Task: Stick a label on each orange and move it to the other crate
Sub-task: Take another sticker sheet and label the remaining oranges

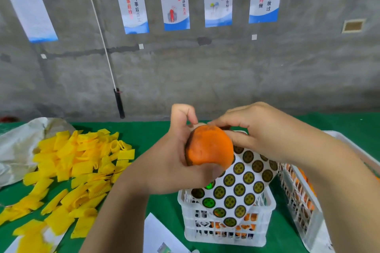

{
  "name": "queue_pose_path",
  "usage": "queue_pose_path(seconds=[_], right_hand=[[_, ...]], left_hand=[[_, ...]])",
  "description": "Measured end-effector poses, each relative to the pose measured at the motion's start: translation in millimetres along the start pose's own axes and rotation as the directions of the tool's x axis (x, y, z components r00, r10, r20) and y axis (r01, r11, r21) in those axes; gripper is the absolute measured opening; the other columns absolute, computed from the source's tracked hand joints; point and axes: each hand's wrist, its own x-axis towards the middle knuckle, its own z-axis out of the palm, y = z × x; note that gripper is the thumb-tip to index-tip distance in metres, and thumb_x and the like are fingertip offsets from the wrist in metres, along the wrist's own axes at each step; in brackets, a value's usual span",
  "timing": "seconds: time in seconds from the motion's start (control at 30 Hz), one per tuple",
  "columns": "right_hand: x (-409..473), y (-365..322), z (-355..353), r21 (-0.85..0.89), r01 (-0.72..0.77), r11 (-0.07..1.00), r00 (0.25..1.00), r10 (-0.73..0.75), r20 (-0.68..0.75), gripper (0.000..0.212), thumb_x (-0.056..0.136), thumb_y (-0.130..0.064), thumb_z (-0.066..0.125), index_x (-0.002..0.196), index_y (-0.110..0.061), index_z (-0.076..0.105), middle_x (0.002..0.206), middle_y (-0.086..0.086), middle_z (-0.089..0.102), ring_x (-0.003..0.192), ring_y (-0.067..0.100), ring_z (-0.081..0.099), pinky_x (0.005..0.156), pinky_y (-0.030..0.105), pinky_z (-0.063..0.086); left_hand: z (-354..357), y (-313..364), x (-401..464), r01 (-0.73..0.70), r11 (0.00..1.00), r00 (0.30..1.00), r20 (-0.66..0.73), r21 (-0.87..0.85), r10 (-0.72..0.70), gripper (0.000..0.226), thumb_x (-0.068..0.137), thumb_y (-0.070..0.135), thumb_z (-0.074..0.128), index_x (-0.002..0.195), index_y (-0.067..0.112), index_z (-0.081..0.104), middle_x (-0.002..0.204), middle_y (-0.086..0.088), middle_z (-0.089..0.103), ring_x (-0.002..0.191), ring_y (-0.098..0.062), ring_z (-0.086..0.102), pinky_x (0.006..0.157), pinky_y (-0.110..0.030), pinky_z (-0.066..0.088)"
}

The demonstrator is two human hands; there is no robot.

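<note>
My left hand (174, 158) grips an orange (208, 147) in the air above the table, thumb under it and fingers curled over its far side. My right hand (253, 131) reaches over the top of the orange with curled fingertips touching its far upper edge; whether they pinch a label is hidden. Below lies a white sheet of round dark-and-gold labels (240, 183), resting on a small white crate (226, 232) that holds oranges. A second white crate (304, 207) with oranges stands at the right.
A heap of yellow foam net sleeves (78, 170) covers the left of the green table (160, 201). A whitish bag (18, 148) lies at far left. Loose paper sheets (160, 236) lie at the front. A grey wall with posters stands behind.
</note>
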Motion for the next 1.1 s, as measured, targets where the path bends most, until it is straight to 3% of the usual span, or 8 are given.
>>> queue_pose_path(seconds=[0.17, 0.33, 0.47, 0.63, 0.73, 0.87, 0.97, 1.1], right_hand=[[-2, 9, -4, -0.042, 0.017, 0.999, 0.999, -0.015, 0.039, 0.033, 0.099, -0.031, 0.070, 0.131, -0.033, 0.072, 0.109, -0.016, 0.074, 0.097, -0.002, 0.066, 0.086, 0.021, 0.051], [-1, 21, 8, 0.072, 0.011, 0.997, 0.996, -0.005, -0.090, 0.035, 0.101, -0.040, 0.063, 0.131, -0.027, 0.073, 0.099, -0.024, 0.069, 0.091, -0.007, 0.066, 0.081, 0.014, 0.050], [-1, 35, 19, 0.118, 0.021, 0.993, 0.994, -0.008, -0.109, 0.029, 0.103, -0.035, 0.062, 0.127, -0.028, 0.075, 0.098, -0.028, 0.069, 0.092, -0.012, 0.066, 0.079, 0.007, 0.047], [-4, 44, 33, 0.405, -0.061, 0.912, 0.979, 0.134, -0.156, 0.023, 0.105, -0.027, 0.059, 0.111, -0.030, 0.081, 0.101, -0.018, 0.077, 0.096, 0.005, 0.073, 0.081, 0.030, 0.058], [-8, 45, 41, 0.478, -0.051, 0.877, 0.896, 0.251, -0.366, 0.017, 0.101, -0.016, 0.066, 0.099, -0.023, 0.081, 0.095, -0.007, 0.075, 0.093, 0.015, 0.071, 0.083, 0.037, 0.055], [-23, 26, 46, 0.387, 0.031, 0.922, 0.738, 0.240, -0.631, 0.014, 0.098, -0.019, 0.069, 0.104, -0.030, 0.076, 0.092, -0.010, 0.072, 0.086, 0.014, 0.068, 0.072, 0.018, 0.051], [-30, 15, 57, 0.318, 0.099, 0.943, 0.815, 0.106, -0.569, 0.013, 0.097, -0.019, 0.072, 0.108, -0.020, 0.079, 0.098, -0.010, 0.069, 0.091, 0.010, 0.067, 0.077, 0.014, 0.049], [-38, 23, 65, 0.360, 0.073, 0.930, 0.854, 0.128, -0.505, 0.022, 0.095, -0.018, 0.069, 0.114, -0.016, 0.080, 0.107, -0.006, 0.065, 0.102, 0.016, 0.066, 0.081, 0.028, 0.054]], left_hand=[[1, 0, 4, -0.005, 1.000, 1.000, -0.007, -0.009, 0.005, 0.062, 0.083, 0.028, 0.076, 0.114, 0.025, 0.022, 0.097, 0.013, 0.060, 0.081, -0.005, 0.060, 0.058, -0.027, 0.049], [-3, -2, 9, -0.006, 0.999, 1.000, -0.017, 0.040, 0.006, 0.068, 0.081, 0.030, 0.077, 0.122, 0.028, 0.022, 0.100, -0.006, 0.055, 0.082, -0.040, 0.060, 0.055, -0.050, 0.050], [-1, -9, 10, 0.016, 1.000, 1.000, -0.010, -0.004, -0.016, 0.065, 0.081, 0.029, 0.077, 0.120, 0.034, 0.025, 0.109, 0.013, 0.062, 0.087, -0.012, 0.069, 0.061, -0.027, 0.054], [5, -17, 13, 0.022, 1.000, 0.998, -0.058, -0.002, -0.022, 0.071, 0.075, 0.026, 0.082, 0.120, 0.042, 0.029, 0.124, 0.006, 0.063, 0.106, -0.028, 0.072, 0.066, -0.041, 0.063], [13, -23, 14, 0.033, 0.998, 0.995, -0.092, 0.060, -0.027, 0.076, 0.075, 0.027, 0.085, 0.122, 0.045, 0.028, 0.128, 0.007, 0.062, 0.110, -0.029, 0.071, 0.067, -0.038, 0.063], [25, -35, 11, 0.102, 0.994, 0.984, -0.153, 0.048, -0.093, 0.085, 0.077, 0.030, 0.087, 0.131, 0.047, 0.024, 0.128, 0.015, 0.061, 0.110, -0.020, 0.071, 0.068, -0.029, 0.062], [32, -36, 16, 0.099, 0.995, 0.975, -0.204, 0.024, -0.092, 0.085, 0.078, 0.029, 0.088, 0.134, 0.046, 0.027, 0.124, 0.012, 0.064, 0.102, -0.024, 0.074, 0.071, -0.031, 0.062], [34, -36, 24, 0.074, 0.984, 0.970, -0.240, 0.160, -0.034, 0.072, 0.083, 0.041, 0.087, 0.140, 0.039, 0.042, 0.124, 0.015, 0.066, 0.102, -0.018, 0.073, 0.071, -0.029, 0.063]])
